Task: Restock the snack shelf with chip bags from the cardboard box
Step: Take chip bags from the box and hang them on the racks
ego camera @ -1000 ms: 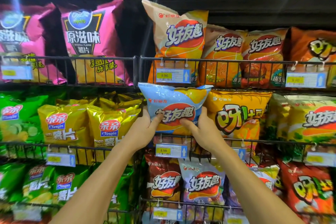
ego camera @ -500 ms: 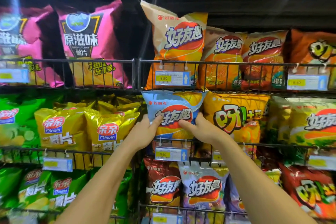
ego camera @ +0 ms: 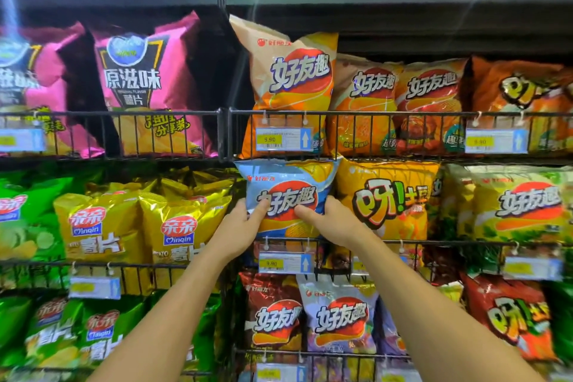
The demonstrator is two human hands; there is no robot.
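Two hands grip the blue chip bag [ego camera: 288, 192] by its lower sides, left hand [ego camera: 240, 223] and right hand [ego camera: 328, 220] fingers curled on it. Its top has just slipped under the upper shelf [ego camera: 403, 161], so it looks nearly seated behind the wire rail [ego camera: 449, 243].

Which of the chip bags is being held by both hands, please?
The light blue bag on the middle shelf; left hand and right hand grip its sides.
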